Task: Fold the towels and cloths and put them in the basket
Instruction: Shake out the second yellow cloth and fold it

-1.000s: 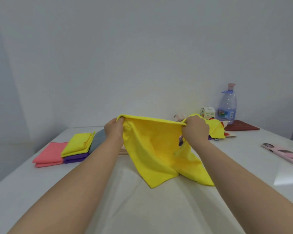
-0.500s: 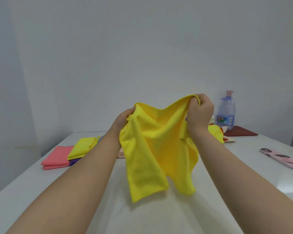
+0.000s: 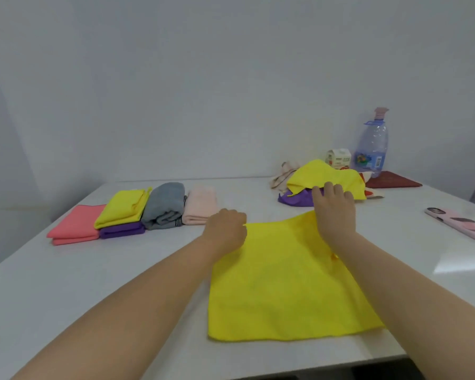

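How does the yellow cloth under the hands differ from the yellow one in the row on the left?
The spread yellow cloth lies open and flat on the white table; the folded yellow cloth is a compact pad atop a folded purple cloth. The left hand and right hand hold the spread one's far edge; nothing touches the folded one. Both look the same bright yellow fabric.

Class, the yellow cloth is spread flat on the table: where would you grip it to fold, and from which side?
Pinch the two far corners of the yellow cloth, from above, where the left hand and right hand sit: lying flat, only edges lift.
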`<state>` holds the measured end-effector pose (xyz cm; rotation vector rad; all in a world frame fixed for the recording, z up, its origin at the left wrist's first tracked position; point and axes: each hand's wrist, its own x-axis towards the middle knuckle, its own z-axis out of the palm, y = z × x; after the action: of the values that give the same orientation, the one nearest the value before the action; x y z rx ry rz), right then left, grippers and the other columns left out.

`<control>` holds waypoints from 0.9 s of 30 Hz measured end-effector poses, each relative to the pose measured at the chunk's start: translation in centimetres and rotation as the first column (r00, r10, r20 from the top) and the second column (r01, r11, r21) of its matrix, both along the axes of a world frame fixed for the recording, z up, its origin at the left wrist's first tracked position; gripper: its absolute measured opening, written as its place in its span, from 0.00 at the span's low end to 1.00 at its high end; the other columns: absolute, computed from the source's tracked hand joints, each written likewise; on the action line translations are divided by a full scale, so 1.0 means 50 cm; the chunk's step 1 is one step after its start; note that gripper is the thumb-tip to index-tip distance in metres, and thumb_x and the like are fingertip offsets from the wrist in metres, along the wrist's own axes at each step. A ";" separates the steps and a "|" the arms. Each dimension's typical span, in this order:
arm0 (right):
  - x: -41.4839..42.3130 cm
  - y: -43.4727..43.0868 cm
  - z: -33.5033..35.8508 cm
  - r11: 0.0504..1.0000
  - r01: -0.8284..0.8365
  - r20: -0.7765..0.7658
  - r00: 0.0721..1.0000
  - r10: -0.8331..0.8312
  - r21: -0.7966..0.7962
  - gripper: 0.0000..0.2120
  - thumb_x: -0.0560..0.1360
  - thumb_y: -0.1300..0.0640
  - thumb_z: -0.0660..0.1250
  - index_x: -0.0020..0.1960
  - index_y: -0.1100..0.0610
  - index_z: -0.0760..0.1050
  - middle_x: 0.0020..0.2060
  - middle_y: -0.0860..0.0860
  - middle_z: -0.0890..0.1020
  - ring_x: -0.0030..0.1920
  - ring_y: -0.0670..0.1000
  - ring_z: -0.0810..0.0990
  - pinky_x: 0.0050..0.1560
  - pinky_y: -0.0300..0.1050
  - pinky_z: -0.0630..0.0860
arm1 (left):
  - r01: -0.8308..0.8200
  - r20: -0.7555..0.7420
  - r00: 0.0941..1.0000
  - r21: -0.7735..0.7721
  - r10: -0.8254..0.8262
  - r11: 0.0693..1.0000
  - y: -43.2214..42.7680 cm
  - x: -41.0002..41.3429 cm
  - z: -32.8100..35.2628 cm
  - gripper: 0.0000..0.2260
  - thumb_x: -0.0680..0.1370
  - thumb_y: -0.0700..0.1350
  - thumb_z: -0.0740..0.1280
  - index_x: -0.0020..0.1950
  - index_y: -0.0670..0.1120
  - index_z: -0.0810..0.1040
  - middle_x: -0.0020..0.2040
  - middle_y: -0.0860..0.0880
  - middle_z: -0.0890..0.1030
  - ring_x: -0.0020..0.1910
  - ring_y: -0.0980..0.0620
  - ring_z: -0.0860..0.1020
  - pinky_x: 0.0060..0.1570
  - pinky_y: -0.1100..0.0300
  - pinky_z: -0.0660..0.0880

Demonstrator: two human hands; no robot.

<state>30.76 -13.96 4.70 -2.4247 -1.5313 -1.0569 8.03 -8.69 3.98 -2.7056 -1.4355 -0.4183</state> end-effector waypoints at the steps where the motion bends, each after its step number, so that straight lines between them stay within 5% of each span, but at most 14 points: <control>1: -0.004 0.000 -0.007 0.997 0.007 0.036 0.999 -0.005 -0.072 0.09 0.71 0.64 0.67 0.51 0.57 0.77 0.45 0.54 0.76 0.47 0.57 0.75 0.46 0.50 0.71 | 0.035 -0.004 0.999 -0.098 -0.036 0.995 -0.011 0.018 -0.016 0.16 0.82 0.48 0.55 0.65 0.45 0.72 0.64 0.44 0.74 0.63 0.44 0.70 0.57 0.54 0.70; 4: 0.006 0.012 -0.019 0.977 0.000 0.040 0.999 0.009 -0.212 0.09 0.76 0.61 0.60 0.52 0.55 0.77 0.51 0.53 0.74 0.54 0.56 0.72 0.53 0.47 0.67 | 0.031 -0.157 0.984 -0.320 -0.086 0.947 -0.026 0.052 -0.067 0.24 0.82 0.58 0.50 0.76 0.51 0.58 0.76 0.47 0.59 0.74 0.44 0.58 0.70 0.45 0.60; 7: 0.048 0.007 -0.011 0.985 0.049 0.063 0.997 -0.039 -0.163 0.10 0.77 0.61 0.60 0.54 0.56 0.77 0.54 0.54 0.74 0.56 0.57 0.71 0.56 0.51 0.67 | 0.000 -0.244 0.966 -0.318 -0.082 0.948 -0.014 0.041 -0.100 0.28 0.80 0.64 0.45 0.77 0.58 0.45 0.79 0.52 0.43 0.77 0.47 0.42 0.72 0.38 0.44; 12: 0.127 -0.014 -0.002 0.971 0.231 -0.001 0.973 -0.231 -0.054 0.12 0.75 0.61 0.63 0.57 0.58 0.74 0.61 0.59 0.71 0.58 0.60 0.71 0.61 0.57 0.67 | 0.007 -0.242 0.966 -0.322 -0.089 0.947 -0.003 0.027 -0.100 0.28 0.79 0.66 0.45 0.77 0.60 0.44 0.78 0.54 0.41 0.77 0.48 0.40 0.71 0.35 0.41; 16: 0.095 0.004 -0.023 0.999 -0.009 -0.031 0.999 0.008 -0.038 0.09 0.63 0.70 0.71 0.41 0.63 0.75 0.40 0.61 0.76 0.40 0.60 0.76 0.40 0.52 0.74 | -0.006 -0.186 0.982 -0.260 -0.044 0.965 0.000 0.038 -0.090 0.25 0.80 0.63 0.49 0.76 0.57 0.56 0.77 0.51 0.54 0.76 0.47 0.52 0.69 0.34 0.48; 20: 0.018 0.029 -0.068 0.972 -0.112 -0.309 0.950 0.043 -0.209 0.12 0.77 0.63 0.57 0.60 0.59 0.70 0.56 0.56 0.75 0.58 0.57 0.73 0.50 0.49 0.72 | -0.053 -0.106 0.993 -0.085 0.044 0.995 0.008 0.065 -0.091 0.21 0.81 0.59 0.50 0.69 0.50 0.66 0.69 0.46 0.66 0.69 0.45 0.62 0.67 0.41 0.59; 27: 0.051 0.025 -0.102 0.946 -0.085 -0.477 0.875 -0.079 -0.312 0.19 0.80 0.51 0.48 0.67 0.58 0.65 0.66 0.57 0.69 0.68 0.58 0.64 0.62 0.55 0.65 | -0.184 -0.182 0.974 -0.288 0.135 0.940 0.056 0.048 -0.109 0.29 0.80 0.64 0.44 0.78 0.54 0.45 0.79 0.50 0.42 0.77 0.47 0.43 0.74 0.42 0.43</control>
<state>33.30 -12.71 -0.41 -2.6073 -1.6118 -0.1526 10.45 -5.86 -1.46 -2.7334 -1.7849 0.0336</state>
